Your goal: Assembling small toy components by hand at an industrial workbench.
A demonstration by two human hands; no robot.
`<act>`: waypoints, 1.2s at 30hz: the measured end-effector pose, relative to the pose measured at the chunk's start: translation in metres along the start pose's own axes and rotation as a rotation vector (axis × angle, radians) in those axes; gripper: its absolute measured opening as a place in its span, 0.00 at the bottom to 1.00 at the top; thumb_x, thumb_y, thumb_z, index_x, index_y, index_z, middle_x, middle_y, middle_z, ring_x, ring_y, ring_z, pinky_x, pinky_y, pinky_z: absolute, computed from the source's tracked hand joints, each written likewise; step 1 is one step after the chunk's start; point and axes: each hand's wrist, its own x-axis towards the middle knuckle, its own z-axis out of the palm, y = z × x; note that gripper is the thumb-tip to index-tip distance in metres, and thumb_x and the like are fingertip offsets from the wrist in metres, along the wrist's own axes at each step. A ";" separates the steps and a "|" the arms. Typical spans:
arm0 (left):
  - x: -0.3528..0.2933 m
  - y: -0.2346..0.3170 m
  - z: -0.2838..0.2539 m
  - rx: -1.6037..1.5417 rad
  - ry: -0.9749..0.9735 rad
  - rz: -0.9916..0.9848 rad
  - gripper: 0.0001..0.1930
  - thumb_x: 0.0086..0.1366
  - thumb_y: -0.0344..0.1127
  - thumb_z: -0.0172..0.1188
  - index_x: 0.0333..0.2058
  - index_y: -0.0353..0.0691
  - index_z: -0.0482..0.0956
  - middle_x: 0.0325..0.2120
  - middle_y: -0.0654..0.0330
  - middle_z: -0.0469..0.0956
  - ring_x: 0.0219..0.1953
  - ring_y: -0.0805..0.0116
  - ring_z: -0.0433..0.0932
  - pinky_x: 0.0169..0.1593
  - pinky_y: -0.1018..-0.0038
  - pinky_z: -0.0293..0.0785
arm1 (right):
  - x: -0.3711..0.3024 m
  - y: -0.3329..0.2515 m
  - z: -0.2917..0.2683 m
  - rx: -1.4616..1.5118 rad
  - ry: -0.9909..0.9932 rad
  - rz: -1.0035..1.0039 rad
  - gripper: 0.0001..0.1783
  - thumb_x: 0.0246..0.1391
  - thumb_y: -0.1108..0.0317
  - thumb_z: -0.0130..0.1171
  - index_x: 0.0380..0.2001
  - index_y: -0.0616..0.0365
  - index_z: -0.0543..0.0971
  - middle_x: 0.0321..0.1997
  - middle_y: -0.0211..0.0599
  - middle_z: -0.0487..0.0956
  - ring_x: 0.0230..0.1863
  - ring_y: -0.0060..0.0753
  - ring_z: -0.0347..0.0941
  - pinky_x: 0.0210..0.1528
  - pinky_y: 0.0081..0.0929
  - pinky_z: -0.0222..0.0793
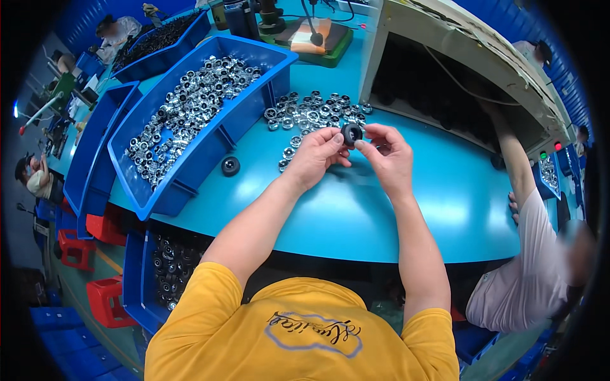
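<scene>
Yellow shirt [305, 317], forearms [257, 219] converging, left hand [312, 159] and right hand [389, 160] holding wheel [351, 134]

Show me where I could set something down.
Bare tabletop flanks the right forearm, toward the left forearm and the co-worker's hand. Shiny wheel hubs crowd the space beyond the left hand, beside the blue bin.

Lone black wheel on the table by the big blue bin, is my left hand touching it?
Apart: the head view shows turquoise tabletop between the black wheel and your left hand.
</scene>
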 end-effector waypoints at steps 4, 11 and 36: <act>0.001 -0.001 -0.006 -0.098 -0.089 -0.022 0.13 0.75 0.40 0.52 0.48 0.35 0.76 0.38 0.60 0.79 0.37 0.73 0.77 0.41 0.72 0.80 | 0.005 0.000 -0.001 0.145 -0.044 0.107 0.15 0.56 0.68 0.68 0.46 0.60 0.82 0.37 0.29 0.81 0.35 0.18 0.74 0.33 0.18 0.72; -0.001 0.002 -0.003 -0.060 -0.092 -0.052 0.12 0.74 0.41 0.52 0.45 0.40 0.76 0.38 0.63 0.79 0.38 0.72 0.75 0.41 0.69 0.77 | 0.003 0.008 0.000 0.364 -0.139 0.270 0.16 0.60 0.64 0.65 0.48 0.62 0.81 0.38 0.30 0.82 0.33 0.17 0.72 0.31 0.18 0.72; 0.000 -0.004 -0.003 -0.212 -0.104 -0.086 0.14 0.75 0.43 0.50 0.46 0.38 0.75 0.36 0.60 0.76 0.35 0.69 0.76 0.37 0.70 0.77 | 0.002 0.013 -0.001 0.504 -0.164 0.370 0.16 0.57 0.66 0.67 0.46 0.61 0.79 0.37 0.31 0.82 0.32 0.16 0.73 0.29 0.17 0.69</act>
